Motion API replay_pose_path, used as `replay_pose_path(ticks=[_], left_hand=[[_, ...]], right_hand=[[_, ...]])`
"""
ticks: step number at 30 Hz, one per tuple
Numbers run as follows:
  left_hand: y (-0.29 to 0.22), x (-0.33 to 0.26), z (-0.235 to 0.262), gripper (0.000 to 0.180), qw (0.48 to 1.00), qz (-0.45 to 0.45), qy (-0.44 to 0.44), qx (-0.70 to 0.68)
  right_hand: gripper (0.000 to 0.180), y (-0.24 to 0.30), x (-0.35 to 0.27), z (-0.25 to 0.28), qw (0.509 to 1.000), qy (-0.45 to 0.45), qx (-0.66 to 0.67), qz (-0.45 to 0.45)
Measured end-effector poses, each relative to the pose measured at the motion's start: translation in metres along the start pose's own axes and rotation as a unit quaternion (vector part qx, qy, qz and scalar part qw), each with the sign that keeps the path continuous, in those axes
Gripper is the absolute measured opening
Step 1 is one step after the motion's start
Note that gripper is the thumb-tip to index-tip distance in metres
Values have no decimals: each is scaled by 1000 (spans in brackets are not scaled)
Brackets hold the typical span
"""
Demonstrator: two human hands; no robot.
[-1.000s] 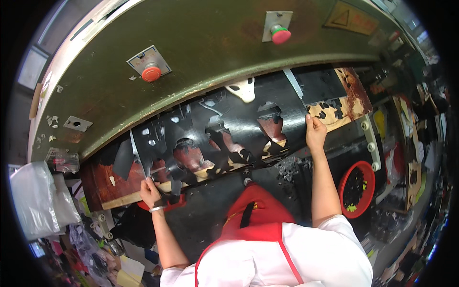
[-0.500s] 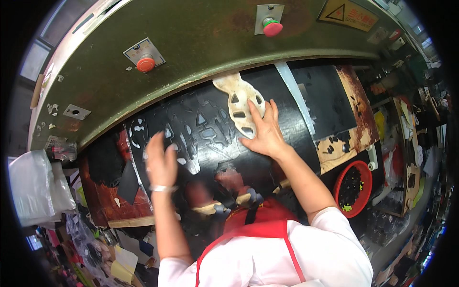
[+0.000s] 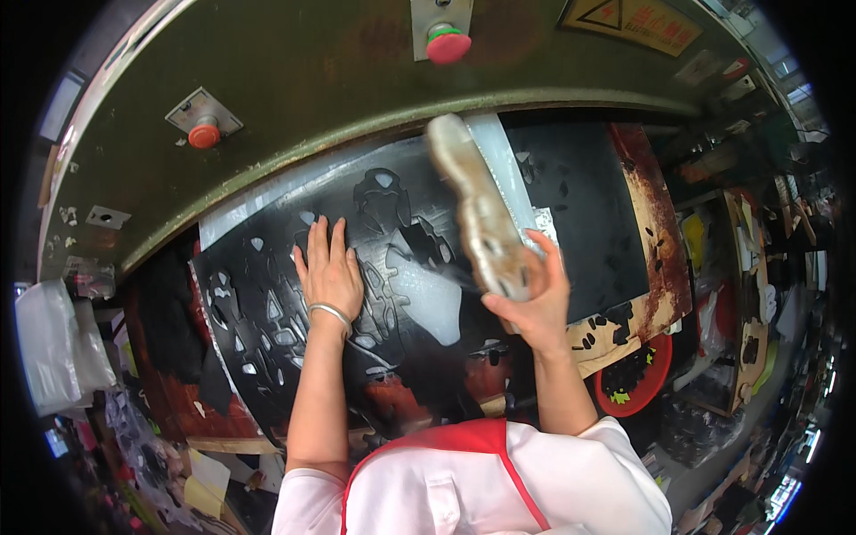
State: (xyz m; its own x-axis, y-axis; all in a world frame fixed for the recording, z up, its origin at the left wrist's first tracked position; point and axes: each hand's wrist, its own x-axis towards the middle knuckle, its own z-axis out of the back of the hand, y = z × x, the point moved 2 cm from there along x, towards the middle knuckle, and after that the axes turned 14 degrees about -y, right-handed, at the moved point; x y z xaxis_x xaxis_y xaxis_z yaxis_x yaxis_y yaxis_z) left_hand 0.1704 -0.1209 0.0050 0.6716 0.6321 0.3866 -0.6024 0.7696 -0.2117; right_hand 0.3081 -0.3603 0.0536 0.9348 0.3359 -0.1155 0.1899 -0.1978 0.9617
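Observation:
My right hand (image 3: 542, 299) grips the near end of a long, wavy, cream-coloured cutting die (image 3: 480, 201). The die is raised and tipped on its side, slightly blurred, with openings in its face. Under it lies a black sheet (image 3: 408, 159) with many cut shapes and holes. My left hand (image 3: 334, 281) rests flat on this sheet with fingers stretched out, a bracelet at the wrist. Right of the left hand, a large gap in the sheet bares a pale surface (image 3: 432, 303).
A green machine beam (image 3: 312, 80) spans the far side, with a red button (image 3: 204, 135) and a red-and-green button (image 3: 448, 45). Another black sheet (image 3: 588, 205) lies at right. A red basin (image 3: 664, 370) of black scraps stands lower right. Clear plastic bags (image 3: 58, 348) hang at left.
The die, earlier flat on the black sheet under my right hand, is now lifted and tilted toward the right. My left hand has moved right and settled on the sheet. A large gap now shows.

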Motion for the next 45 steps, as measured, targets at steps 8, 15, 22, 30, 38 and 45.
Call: replay_pose_path(ticks=[8, 15, 22, 30, 38, 45], left_hand=[[1, 3, -4, 44, 1000, -7, -14, 4], [4, 8, -10, 44, 1000, -5, -20, -15], [11, 25, -6, 46, 999, 3, 28, -40], [116, -14, 96, 37, 982, 7, 1, -191], [209, -144, 101, 39, 931, 312, -120, -144], [206, -125, 52, 45, 936, 282, -205, -58]], right_hand=[[84, 37, -35, 62, 988, -51, -61, 135], [83, -6, -17, 39, 908, -5, -348, 232], [85, -23, 2, 14, 848, 8, -433, 306], [89, -34, -2, 19, 873, -29, -397, 282], [98, -50, 84, -29, 876, 3, -376, 301], [75, -4, 141, -76, 928, -162, -240, 234]])
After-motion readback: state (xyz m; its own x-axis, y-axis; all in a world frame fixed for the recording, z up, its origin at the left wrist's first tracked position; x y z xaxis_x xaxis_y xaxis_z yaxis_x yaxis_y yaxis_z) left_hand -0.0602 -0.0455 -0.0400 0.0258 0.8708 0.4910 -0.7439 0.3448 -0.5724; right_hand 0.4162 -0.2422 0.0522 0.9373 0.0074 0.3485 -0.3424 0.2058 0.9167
